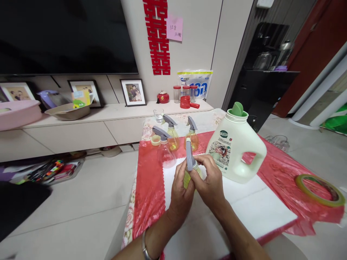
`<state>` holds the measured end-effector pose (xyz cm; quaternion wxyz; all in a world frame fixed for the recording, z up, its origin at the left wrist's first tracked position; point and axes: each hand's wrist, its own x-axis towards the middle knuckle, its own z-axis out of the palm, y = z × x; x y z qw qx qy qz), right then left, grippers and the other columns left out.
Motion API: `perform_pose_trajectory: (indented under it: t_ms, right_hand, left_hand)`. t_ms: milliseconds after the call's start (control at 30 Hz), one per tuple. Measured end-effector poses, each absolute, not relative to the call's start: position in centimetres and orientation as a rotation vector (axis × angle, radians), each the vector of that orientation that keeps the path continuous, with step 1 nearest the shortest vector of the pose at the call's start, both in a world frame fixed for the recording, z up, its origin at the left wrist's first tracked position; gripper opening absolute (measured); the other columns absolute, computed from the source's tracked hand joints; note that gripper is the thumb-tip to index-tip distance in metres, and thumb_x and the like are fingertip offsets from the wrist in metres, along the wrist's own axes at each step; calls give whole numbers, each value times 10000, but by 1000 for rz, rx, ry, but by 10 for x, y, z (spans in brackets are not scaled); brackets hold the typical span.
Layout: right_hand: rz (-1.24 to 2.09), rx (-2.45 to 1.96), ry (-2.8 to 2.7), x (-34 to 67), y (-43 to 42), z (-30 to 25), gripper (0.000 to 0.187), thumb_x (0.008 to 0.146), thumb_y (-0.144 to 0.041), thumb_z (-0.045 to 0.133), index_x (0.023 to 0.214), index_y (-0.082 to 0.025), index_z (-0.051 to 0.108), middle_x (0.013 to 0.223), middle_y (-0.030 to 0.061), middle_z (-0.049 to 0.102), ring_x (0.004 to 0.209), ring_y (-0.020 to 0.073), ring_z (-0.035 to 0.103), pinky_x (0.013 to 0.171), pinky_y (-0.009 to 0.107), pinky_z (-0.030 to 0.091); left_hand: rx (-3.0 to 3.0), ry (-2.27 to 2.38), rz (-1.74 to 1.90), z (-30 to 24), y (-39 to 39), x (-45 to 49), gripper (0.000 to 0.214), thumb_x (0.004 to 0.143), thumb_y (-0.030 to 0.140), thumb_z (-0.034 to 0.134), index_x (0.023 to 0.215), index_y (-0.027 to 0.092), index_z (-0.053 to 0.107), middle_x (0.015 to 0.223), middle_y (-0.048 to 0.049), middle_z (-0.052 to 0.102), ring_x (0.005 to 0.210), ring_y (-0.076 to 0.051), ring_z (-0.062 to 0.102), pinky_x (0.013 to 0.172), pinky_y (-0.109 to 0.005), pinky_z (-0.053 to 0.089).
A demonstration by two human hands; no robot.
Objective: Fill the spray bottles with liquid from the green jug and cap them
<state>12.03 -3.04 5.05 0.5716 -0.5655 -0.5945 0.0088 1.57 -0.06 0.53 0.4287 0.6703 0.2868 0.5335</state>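
Both my hands meet over the white sheet [252, 202] on the table. My left hand [181, 193] wraps around the yellowish body of a small spray bottle [187, 178]. My right hand [210, 182] closes on its grey trigger head [189, 157]. A large pale green detergent jug [238, 148] stands just to the right, its cap off and a green cup resting in its mouth. Three more small spray bottles stand behind: a clear one [164, 150] and two amber ones [172, 137] [192, 135].
A red plastic cover [279, 169] lies over the table, with a roll of tape [320, 189] at the right. A small glass [158, 115] stands at the far end. Beyond is a low cabinet [81, 126] with photo frames, jars and a red pot.
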Motion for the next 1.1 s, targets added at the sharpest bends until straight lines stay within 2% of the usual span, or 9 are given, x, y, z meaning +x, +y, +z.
perform_pose_trajectory:
  t_ms: [267, 633, 900, 1100]
  right_hand:
    - [136, -1342, -1485, 128, -34, 56, 249, 941, -269, 586, 1168, -190, 653, 1032, 66, 608, 976, 197, 564, 868, 358, 460]
    - [141, -1294, -1389, 123, -30, 46, 204, 948, -268, 588, 1122, -203, 674, 1038, 41, 608, 1000, 171, 570, 880, 311, 452]
    - [177, -1273, -1365, 124, -29, 43, 217, 962, -281, 583, 1145, -199, 664, 1040, 32, 597, 1001, 151, 567, 888, 287, 445]
    - [216, -1311, -1429, 127, -32, 56, 206, 918, -293, 653, 1105, -210, 674, 1014, 20, 607, 957, 151, 567, 837, 290, 449]
  left_hand:
    - [1722, 698, 1330, 4, 2, 15, 436, 969, 388, 554, 1382, 251, 529, 1352, -110, 584, 1289, -271, 531, 1122, -445, 397]
    - [1814, 672, 1359, -1, 3, 15, 483, 1000, 335, 517, 1472, 301, 419, 1398, -90, 541, 1327, -238, 493, 1143, -435, 381]
    - [1844, 727, 1345, -4, 2, 14, 511, 999, 327, 519, 1493, 301, 389, 1411, -105, 530, 1358, -254, 471, 1158, -481, 375]
    - [1815, 710, 1327, 2, 0, 14, 525, 1006, 347, 498, 1513, 299, 370, 1435, -117, 508, 1366, -267, 464, 1161, -499, 375]
